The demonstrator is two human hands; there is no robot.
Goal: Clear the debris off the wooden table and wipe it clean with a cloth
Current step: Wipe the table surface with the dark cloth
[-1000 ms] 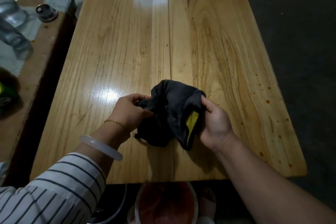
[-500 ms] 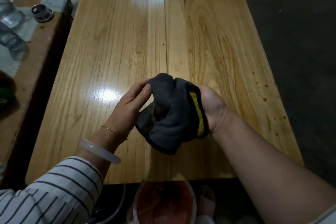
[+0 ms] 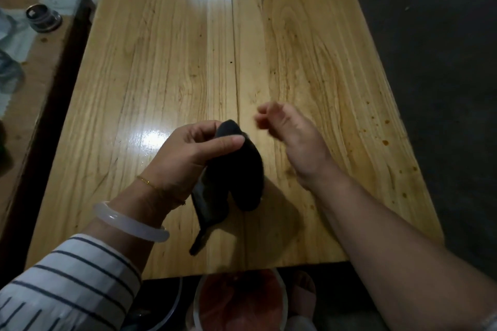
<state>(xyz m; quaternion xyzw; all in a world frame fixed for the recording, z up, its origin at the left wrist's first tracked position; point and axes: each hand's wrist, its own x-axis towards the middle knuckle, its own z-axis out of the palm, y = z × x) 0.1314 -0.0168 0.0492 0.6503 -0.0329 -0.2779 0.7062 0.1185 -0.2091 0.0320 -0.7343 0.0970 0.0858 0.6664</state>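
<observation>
A dark grey cloth (image 3: 242,174) hangs folded over the near middle of the wooden table (image 3: 166,67). My left hand (image 3: 193,153) pinches its top fold between thumb and fingers, and the cloth's lower corner trails toward the table's near edge. My right hand (image 3: 290,137) hovers just right of the cloth, blurred, fingers loosely curled and holding nothing. Small orange-brown stains (image 3: 386,142) dot the table's right side.
A second wooden surface on the left holds a small round metal tin (image 3: 43,17) and clear plastic items (image 3: 8,72). Below the table's near edge stands a reddish bucket (image 3: 239,303), with a sandalled foot (image 3: 302,290) beside it. Dark floor lies to the right.
Both hands held the cloth before. Now my right hand has let go and moved off to the right, while my left hand alone holds the cloth, which hangs down longer.
</observation>
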